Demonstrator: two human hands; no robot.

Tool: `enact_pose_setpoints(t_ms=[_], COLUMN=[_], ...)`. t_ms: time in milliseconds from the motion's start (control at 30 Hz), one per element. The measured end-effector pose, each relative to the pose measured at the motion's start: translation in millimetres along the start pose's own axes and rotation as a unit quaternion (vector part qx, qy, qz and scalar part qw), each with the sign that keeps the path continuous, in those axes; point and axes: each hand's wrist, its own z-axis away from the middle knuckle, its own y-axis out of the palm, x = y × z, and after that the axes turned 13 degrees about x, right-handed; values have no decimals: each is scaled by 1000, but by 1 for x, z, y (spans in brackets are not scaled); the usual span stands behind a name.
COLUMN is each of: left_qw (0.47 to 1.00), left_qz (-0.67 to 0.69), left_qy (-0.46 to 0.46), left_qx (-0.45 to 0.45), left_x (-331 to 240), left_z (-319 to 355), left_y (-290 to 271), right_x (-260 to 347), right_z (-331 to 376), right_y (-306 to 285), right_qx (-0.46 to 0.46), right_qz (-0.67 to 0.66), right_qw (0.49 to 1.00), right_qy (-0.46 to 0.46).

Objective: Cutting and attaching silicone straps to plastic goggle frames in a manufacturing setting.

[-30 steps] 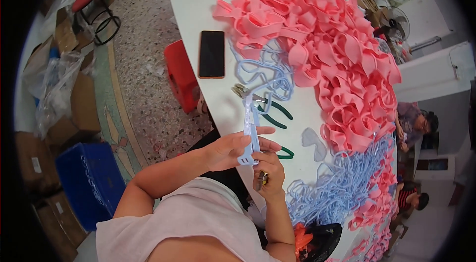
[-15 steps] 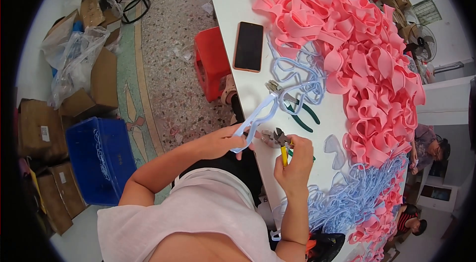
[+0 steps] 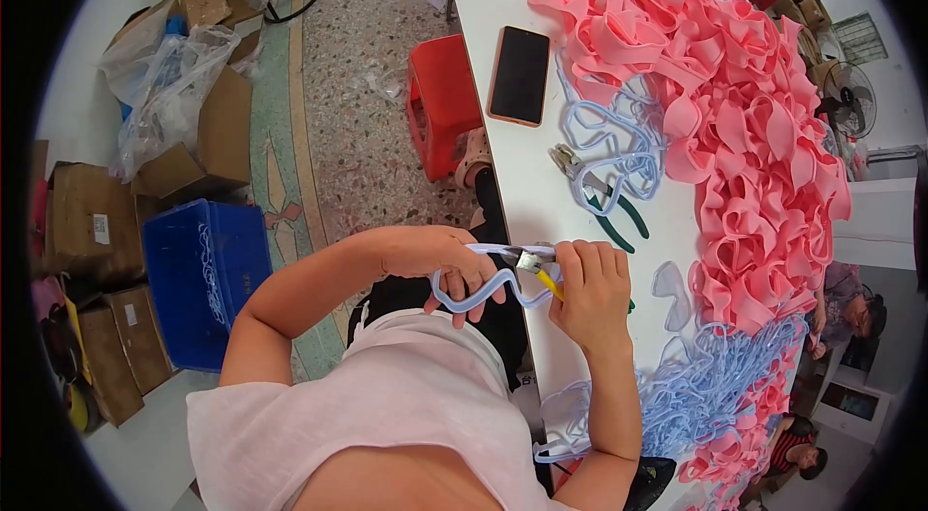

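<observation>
While left hand (image 3: 440, 260) grips blue frame (image 3: 474, 291) | right hand (image 3: 590, 289) clamps yellow-handled cutters (image 3: 537, 269) at its edge

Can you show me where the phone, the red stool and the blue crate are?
phone (image 3: 520, 75), head view, middle of its dark screen.
red stool (image 3: 441, 115), head view, its seat top.
blue crate (image 3: 208, 293), head view, its near wall.

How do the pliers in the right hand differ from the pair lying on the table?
The yellow-handled pliers are gripped in the right hand, tips at the blue frame. The green-handled pliers lie unheld on the table, partly under blue frames. Both have metal tips.
</observation>
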Motion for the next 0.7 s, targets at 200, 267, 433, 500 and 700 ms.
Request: enact_pose_setpoints(t_ms=[200,267,433,500,700], left_qw=[1000,1000,999,998,995], left_qz=[7,17,32,40,84], left_qy=[6,5,6,7,2], left_qx=[17,22,41,47,54], left_x=[-1,-2,0,0,10], left_z=[0,-1,-1,0,8], left_y=[1,1,-2,-2,-1], right_x=[-2,-3,-3,-3,4], right_z=[-1,-1,-6,-7,-10], right_y=[0,0,-3,-2,9], right_qx=[4,6,5,-7,46], right_qz=[5,6,30,39,52], right_qw=[1000,1000,999,999,997], right_qy=[-14,-14,-23,-34,-43])
